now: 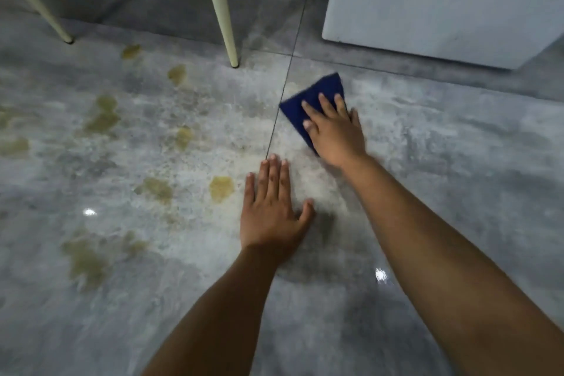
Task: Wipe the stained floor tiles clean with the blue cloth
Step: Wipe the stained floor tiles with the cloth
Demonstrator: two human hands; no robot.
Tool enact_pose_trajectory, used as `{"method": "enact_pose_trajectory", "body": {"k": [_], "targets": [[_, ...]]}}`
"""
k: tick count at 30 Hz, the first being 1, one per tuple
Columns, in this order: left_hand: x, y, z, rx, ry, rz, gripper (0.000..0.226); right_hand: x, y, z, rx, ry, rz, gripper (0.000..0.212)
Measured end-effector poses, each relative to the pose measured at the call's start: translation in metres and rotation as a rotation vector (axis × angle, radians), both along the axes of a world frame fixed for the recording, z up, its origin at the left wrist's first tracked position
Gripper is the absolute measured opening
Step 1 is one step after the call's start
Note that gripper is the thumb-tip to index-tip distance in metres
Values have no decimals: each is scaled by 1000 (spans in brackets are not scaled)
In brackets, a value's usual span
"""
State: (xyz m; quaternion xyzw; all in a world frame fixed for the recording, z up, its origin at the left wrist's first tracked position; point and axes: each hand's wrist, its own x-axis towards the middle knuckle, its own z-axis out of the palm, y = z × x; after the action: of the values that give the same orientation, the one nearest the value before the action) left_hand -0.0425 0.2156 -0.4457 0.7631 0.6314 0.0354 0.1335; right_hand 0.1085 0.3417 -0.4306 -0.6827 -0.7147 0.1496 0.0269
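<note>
While the right hand presses flat on the blue cloth just right of the tile seam, left hand braced open on the floor, yellow stains left of the seam remain unwiped.

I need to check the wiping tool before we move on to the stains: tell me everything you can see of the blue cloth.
The blue cloth is dark navy, looks like soft fabric and seems folded into a flat, roughly four-sided pad. It lies flat on the grey floor tile, just right of the grout line, one corner pointing toward the white cabinet. The right hand presses on it, fingers spread, covering its near part. Its edges are blurred.
</note>
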Motion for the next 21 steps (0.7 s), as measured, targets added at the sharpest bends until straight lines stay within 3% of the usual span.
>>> {"method": "enact_pose_trajectory", "body": {"k": [5,10,13,17,21], "targets": [[0,1,-1,23,4,19,82,23,37,-1,24,3,-351,49],[1,1,-1,13,1,14,83,80,-61,-4,95,-30,-908,50],[1,-1,0,26,-3,18,82,37,-103,-9,116,-66,-767,51],[0,-1,1,20,18,20,81,38,-62,-3,-26,-59,-438,52],[-1,-2,2,13,1,7,83,122,-50,5,-137,-27,-650,52]]}}
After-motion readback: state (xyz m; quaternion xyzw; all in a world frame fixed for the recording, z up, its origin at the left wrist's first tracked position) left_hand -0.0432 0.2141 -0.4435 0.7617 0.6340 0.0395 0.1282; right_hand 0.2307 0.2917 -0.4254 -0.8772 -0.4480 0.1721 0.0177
